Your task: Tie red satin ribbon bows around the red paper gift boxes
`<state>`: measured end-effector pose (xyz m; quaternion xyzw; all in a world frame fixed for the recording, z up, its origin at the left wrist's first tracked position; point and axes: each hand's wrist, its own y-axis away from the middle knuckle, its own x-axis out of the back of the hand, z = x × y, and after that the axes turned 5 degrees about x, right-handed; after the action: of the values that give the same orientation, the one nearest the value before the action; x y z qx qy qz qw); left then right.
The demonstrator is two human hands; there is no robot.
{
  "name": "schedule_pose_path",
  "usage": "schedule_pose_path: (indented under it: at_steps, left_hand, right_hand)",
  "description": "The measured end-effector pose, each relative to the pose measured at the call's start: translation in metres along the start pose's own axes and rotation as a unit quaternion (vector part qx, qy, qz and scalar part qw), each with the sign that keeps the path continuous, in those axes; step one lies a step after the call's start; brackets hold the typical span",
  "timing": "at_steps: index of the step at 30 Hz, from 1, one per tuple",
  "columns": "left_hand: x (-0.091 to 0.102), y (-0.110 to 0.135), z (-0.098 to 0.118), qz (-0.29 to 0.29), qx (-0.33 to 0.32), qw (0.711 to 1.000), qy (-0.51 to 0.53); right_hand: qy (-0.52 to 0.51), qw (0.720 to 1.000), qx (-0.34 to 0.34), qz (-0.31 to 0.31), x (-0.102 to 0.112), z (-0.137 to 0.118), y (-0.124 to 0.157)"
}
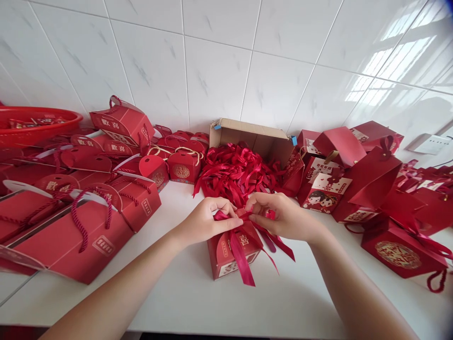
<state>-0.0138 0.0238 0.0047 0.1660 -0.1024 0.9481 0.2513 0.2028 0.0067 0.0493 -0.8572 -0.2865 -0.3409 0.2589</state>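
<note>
A small red gift box (222, 252) with gold lettering stands on the white table in front of me. Across its top lies a red satin ribbon (242, 262), its loose tails hanging over the front and right side. My left hand (211, 221) pinches the ribbon between thumb and fingers at the top of the box. Close beside it, my right hand (278, 215) pinches another part of the same ribbon. The fingertips partly cover where the ribbon crosses itself, so I cannot tell whether it is knotted.
Behind the box, a cardboard carton (247, 130) lies with a heap of red ribbons (237, 167) spilling out. Red boxes with rope handles (116, 226) crowd the left, near a red basin (42, 134). More red boxes (375, 174) stand at the right. A tiled wall (219, 71) rises behind.
</note>
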Motion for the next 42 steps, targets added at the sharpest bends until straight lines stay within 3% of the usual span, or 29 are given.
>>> schedule_pose_path:
  at_steps: [11, 23, 33, 42]
  left_hand:
    - [-0.002, 0.002, 0.001, 0.003, 0.012, 1.000, 0.000]
    - [0.002, 0.001, 0.002, -0.006, 0.017, 1.000, 0.011]
    - [0.000, 0.003, 0.003, 0.001, 0.022, 1.000, -0.004]
    - [-0.002, 0.003, 0.005, 0.007, 0.025, 1.000, 0.008]
  right_hand:
    - [0.011, 1.000, -0.005, 0.006, 0.000, 0.003, 0.000]
    - [0.036, 0.999, 0.005, 0.011, 0.014, 0.006, 0.006]
    - [0.027, 0.995, -0.049, -0.084, 0.011, 0.007, 0.000]
    - [-0.001, 0.999, 0.004, -0.041, 0.005, 0.014, -0.005]
